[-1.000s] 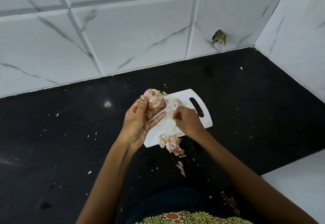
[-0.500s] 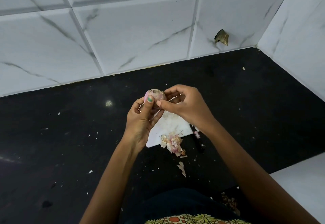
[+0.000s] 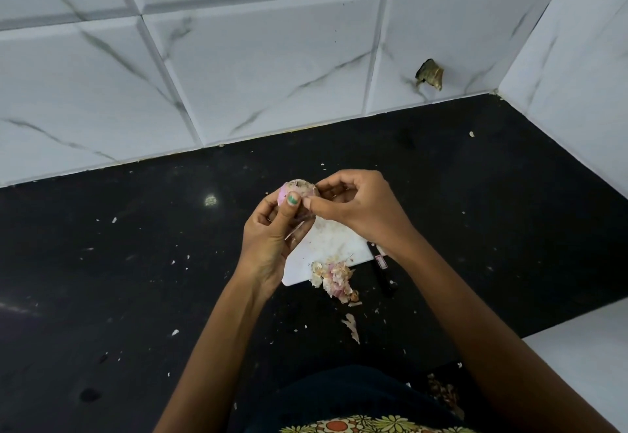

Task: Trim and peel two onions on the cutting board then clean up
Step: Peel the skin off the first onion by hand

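My left hand (image 3: 272,232) grips a small pink onion (image 3: 295,189) above the white cutting board (image 3: 326,245), thumb across its front. My right hand (image 3: 356,208) is at the onion's right side, thumb and forefinger pinching at its skin. A heap of pink and white onion peels (image 3: 334,278) lies on the board's near edge and spills onto the counter. A dark-handled knife (image 3: 382,269) lies on the counter just right of the board, partly hidden by my right wrist. Most of the board is covered by my hands.
The black counter (image 3: 136,279) is strewn with small peel scraps; one larger peel strip (image 3: 351,327) lies nearer me. White marble-look tiled walls stand behind and to the right. A broken hole (image 3: 430,74) shows in the back wall. A white surface (image 3: 584,364) adjoins at lower right.
My right hand rose from the board to the onion and now pinches at its skin. My left hand stayed put with the onion, and the knife came into sight beside the board.
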Demonstrator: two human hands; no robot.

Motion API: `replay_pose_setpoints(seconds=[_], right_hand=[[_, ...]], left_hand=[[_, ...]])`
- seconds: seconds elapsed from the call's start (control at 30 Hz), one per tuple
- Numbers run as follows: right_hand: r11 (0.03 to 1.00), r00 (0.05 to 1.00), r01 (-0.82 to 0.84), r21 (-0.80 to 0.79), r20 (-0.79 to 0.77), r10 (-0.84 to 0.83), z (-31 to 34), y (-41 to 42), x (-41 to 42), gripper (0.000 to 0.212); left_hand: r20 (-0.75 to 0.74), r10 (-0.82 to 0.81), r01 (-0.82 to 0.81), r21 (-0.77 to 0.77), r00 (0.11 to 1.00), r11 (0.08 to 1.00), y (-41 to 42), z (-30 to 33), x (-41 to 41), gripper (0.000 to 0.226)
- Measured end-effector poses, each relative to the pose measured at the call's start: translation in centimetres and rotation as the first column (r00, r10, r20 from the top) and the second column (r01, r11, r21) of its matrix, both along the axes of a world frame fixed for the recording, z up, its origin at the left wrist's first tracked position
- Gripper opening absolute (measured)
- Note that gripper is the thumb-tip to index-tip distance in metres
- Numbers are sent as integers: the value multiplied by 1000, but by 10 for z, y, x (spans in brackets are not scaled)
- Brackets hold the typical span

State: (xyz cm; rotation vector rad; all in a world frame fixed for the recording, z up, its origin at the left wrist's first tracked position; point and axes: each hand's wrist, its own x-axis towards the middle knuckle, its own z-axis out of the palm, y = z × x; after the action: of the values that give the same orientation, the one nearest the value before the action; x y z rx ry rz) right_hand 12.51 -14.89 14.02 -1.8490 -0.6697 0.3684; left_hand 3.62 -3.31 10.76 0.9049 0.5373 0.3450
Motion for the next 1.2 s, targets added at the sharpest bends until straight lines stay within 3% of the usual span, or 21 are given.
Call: replay_pose_setpoints(seconds=[0.27, 0.53, 0.83, 0.93, 1.03, 1.2], right_hand=[[1000, 998, 4, -9, -56, -5, 1, -2, 4, 10], [998, 998, -2, -61, 60, 6, 0, -2, 3, 6], [996, 978, 11, 88, -206, 8, -3, -6, 4, 14], [997, 984, -16, 78, -177, 29, -3, -7, 2, 23], [996, 993, 15, 87, -114, -5, -4, -7, 1, 12], [999, 976, -1, 44, -218, 11, -6, -4, 2, 7]], left_hand=[[-13, -41, 42, 41, 999, 998, 2, -3, -2, 40], [-37, -48, 49, 35, 998, 998, 2, -5, -3, 47], [-46, -51, 50, -10, 998, 999, 1, -5, -1, 45], [-43, -48, 48, 3, 998, 999, 1, -4, -1, 49], [-40, -40, 41, 12, 998, 999, 1, -5, -1, 47], [-31, -49, 49, 6, 998, 999, 0, -4, 0, 47]])
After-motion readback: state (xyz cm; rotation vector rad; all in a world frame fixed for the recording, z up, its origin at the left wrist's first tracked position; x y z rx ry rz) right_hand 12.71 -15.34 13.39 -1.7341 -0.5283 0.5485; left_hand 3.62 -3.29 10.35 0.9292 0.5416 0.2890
